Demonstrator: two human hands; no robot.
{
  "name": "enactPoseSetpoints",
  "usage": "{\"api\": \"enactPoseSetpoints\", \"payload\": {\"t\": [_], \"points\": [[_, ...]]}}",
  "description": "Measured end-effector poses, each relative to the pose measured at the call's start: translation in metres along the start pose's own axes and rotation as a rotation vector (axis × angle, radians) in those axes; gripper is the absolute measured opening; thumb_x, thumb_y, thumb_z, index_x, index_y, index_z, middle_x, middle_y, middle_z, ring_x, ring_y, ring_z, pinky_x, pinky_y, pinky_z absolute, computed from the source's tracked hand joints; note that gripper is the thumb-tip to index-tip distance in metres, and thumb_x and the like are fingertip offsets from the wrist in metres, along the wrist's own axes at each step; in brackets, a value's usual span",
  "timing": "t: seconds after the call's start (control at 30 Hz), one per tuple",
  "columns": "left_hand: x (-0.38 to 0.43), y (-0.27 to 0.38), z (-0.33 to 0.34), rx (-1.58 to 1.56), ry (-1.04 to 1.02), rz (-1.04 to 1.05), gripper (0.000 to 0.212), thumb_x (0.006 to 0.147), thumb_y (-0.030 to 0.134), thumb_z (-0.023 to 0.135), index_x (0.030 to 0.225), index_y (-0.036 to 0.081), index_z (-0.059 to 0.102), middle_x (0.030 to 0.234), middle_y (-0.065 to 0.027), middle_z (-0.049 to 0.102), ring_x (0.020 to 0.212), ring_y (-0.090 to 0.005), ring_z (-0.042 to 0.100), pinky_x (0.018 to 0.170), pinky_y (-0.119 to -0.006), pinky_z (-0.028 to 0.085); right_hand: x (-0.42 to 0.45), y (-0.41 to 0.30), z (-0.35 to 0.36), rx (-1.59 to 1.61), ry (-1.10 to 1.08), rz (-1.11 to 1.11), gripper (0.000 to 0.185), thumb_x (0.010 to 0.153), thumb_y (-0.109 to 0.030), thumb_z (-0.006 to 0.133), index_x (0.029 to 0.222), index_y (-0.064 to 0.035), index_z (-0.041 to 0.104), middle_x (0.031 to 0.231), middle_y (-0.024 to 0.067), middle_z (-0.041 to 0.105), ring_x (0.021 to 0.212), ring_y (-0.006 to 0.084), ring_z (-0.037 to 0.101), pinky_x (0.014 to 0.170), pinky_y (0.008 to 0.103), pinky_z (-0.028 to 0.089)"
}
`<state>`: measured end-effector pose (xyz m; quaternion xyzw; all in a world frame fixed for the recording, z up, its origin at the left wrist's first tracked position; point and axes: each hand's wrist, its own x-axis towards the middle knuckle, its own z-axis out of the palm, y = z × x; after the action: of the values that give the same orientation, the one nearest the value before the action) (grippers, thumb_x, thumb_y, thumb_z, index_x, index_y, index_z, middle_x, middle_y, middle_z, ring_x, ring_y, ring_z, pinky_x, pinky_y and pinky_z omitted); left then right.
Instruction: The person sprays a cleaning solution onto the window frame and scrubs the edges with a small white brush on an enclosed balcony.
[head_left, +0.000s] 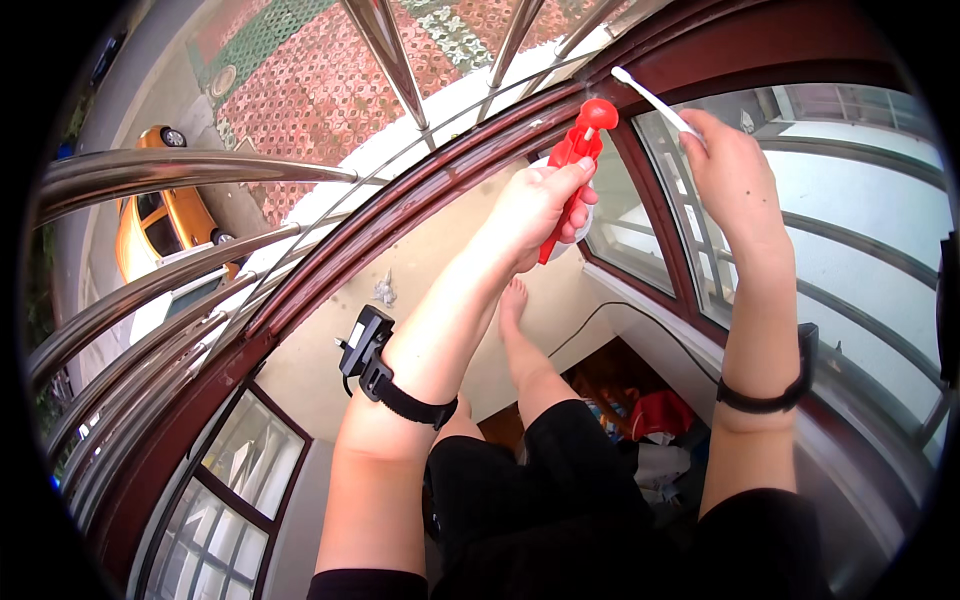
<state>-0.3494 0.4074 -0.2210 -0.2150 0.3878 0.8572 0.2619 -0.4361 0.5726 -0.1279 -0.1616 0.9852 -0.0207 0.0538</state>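
Observation:
My left hand (551, 199) grips a red plastic tool (598, 115) with a rounded knob at its far end. A white rounded part (587, 225) shows behind those fingers; the tool's exact kind cannot be made out. Between the thumb and fingers of my right hand (739, 176) is a slim white toothbrush (651, 101). Its bristle head points up and left, close to the corner of the dark red window frame (750, 56); whether it touches is unclear. Just beyond the red knob runs the wet-looking sliding-window track (450, 176), with pale specks on it.
Shiny metal guard bars (202, 165) stand outside, above paving and a parked orange car (161, 225). My bare foot (514, 300) rests on a beige sill (450, 247), near a crumpled grey scrap (385, 289). A dark cable (622, 304) crosses at right; glass panes (847, 195) stand beside my right arm.

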Motion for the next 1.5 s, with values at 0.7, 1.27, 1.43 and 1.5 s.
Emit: {"api": "enactPoseSetpoints", "payload": {"t": [0.7,1.27,1.43,1.5], "points": [[0.029,-0.014,-0.017,0.033,0.165,-0.031,0.034,0.087,0.036,0.056,0.079,0.003,0.056,0.055,0.0017,0.048,0.048,-0.0079,0.042,0.048,-0.023,0.036,-0.006,-0.010,0.150,0.605,0.017,0.377,0.033,0.089,-0.016,0.046,0.119,-0.0052,0.055,0.093,0.0231,0.062,0.088,0.0397,0.058,0.077,0.0471,0.045],[-0.038,-0.017,-0.045,0.061,0.215,-0.084,0.038,0.087,0.037,0.057,0.077,0.001,0.057,0.053,0.0000,0.047,0.048,-0.0079,0.041,0.048,-0.022,0.034,0.036,-0.023,0.065,0.450,-0.631,-0.025,0.023,0.079,-0.017,0.061,0.098,-0.0055,0.068,0.084,0.0132,0.066,0.077,0.0227,0.063,0.072,0.0334,0.048],[-0.046,-0.013,-0.060,0.082,0.249,-0.095,0.038,0.086,0.038,0.058,0.077,0.001,0.057,0.053,-0.0004,0.047,0.047,-0.0079,0.041,0.047,-0.022,0.034,0.087,-0.055,0.082,0.227,-0.790,-0.270,0.023,0.078,-0.018,0.065,0.098,-0.0068,0.069,0.084,0.0109,0.068,0.076,0.0205,0.063,0.071,0.0326,0.049],[-0.047,-0.014,-0.064,0.069,0.247,-0.089,0.038,0.086,0.038,0.058,0.077,0.001,0.057,0.053,-0.0004,0.048,0.047,-0.0079,0.041,0.047,-0.022,0.034,0.101,-0.053,0.084,0.064,-0.739,-0.335,0.023,0.077,-0.018,0.066,0.097,-0.0070,0.069,0.086,0.0116,0.068,0.078,0.0223,0.064,0.071,0.0334,0.050]]}}
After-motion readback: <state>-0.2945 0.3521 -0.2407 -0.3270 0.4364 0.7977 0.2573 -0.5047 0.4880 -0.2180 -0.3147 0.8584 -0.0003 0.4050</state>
